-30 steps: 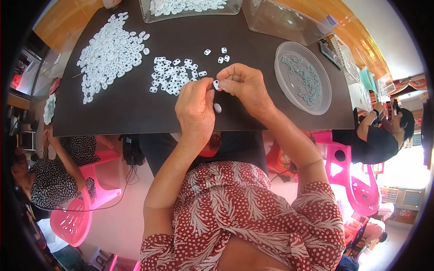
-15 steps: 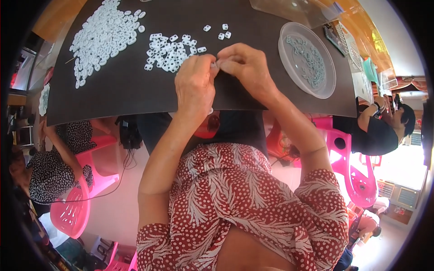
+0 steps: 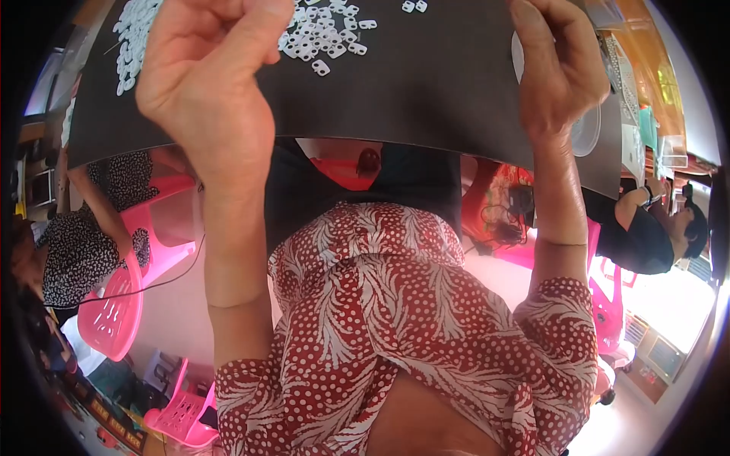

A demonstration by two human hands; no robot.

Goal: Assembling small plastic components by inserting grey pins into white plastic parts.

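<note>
Both my hands are raised above the dark table, wide apart, with fingertips cut off by the upper edge. My left hand (image 3: 209, 83) has its fingers curled and its thumb pressed in toward them; any small thing pinched there is out of sight. On the right, my right hand (image 3: 559, 72) is closed, thumb against forefinger, and what it holds cannot be made out. Between them lies a cluster of small white two-hole plastic pieces (image 3: 320, 67). White oval pieces (image 3: 129, 61) are heaped beyond my left hand. A round clear plastic tray (image 3: 587, 135) is mostly hidden behind my right wrist.
The dark table (image 3: 411, 99) has its near edge just before my lap. Two loose white pieces (image 3: 414, 6) lie at the far side. A seated person in black (image 3: 642, 228) is at the right, another in a patterned dress (image 3: 91, 251) at the left, near a pink chair (image 3: 114, 311).
My hands were together over the table beside the white pieces. They have since parted, left hand to the left and right hand to the right, and both have risen closer to the camera.
</note>
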